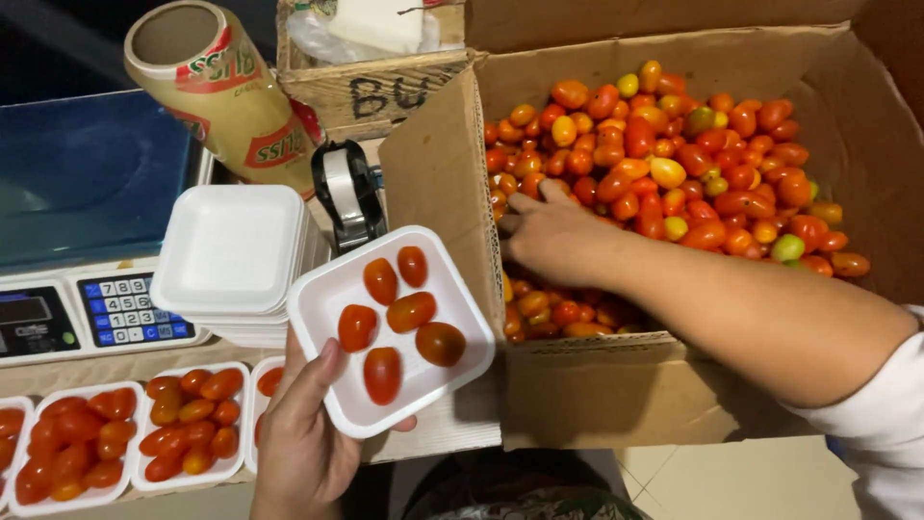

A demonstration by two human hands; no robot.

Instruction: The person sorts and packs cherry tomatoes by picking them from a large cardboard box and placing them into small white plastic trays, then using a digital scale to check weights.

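Observation:
My left hand [300,438] holds a white foam tray [327,299] from below, thumb on its near rim. Several small red tomatoes [399,313] lie in the tray. My right hand [551,234] reaches into a large cardboard box [433,183], palm down on a heap of red, orange and yellow-green small tomatoes [674,164]. Its fingers curl among the fruit at the box's left side; whether they hold one is hidden.
A stack of empty white foam trays [231,250] sits on a digital scale [96,308]. Filled tomato trays [188,429] line the front left. A roll of cling film [226,91], a tape dispenser [348,193] and a small wooden crate [375,82] stand behind.

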